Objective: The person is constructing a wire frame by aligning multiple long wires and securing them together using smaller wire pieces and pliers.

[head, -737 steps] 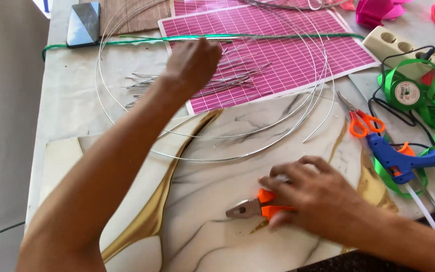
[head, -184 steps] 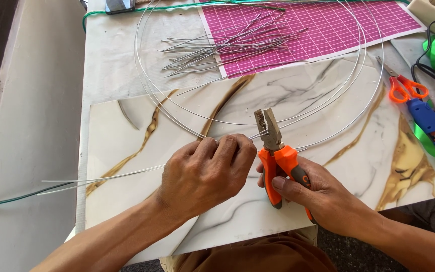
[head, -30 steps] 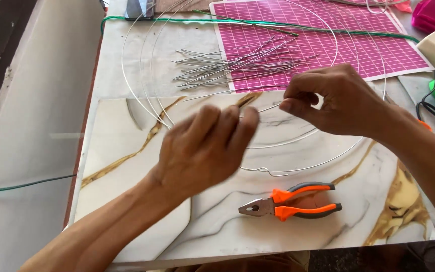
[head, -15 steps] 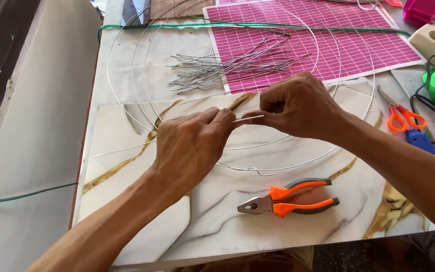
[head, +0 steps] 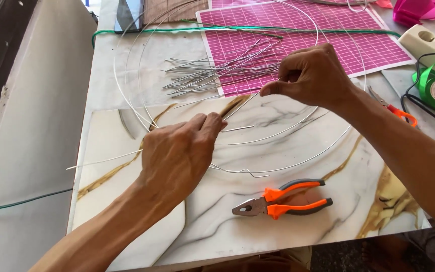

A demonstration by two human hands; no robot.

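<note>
Over the marble-patterned board (head: 328,151), the left hand (head: 179,151) and right hand (head: 310,75) are pinching a thin straight silver wire (head: 237,107); springy, it could be slipping loose.

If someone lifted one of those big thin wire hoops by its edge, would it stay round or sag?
The large thin silver wire hoop would probably sag and wobble, being so slender for its span. It looks light. Its loose end near the orange-handled pliers might snag.

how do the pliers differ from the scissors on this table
The pliers lie in full view on the marbled board, near the front edge; the scissors are mostly hidden behind the right forearm. The pliers' handles are orange and grey and slightly apart; only an orange handle and grey blades of the scissors show. Neither is held.
</note>
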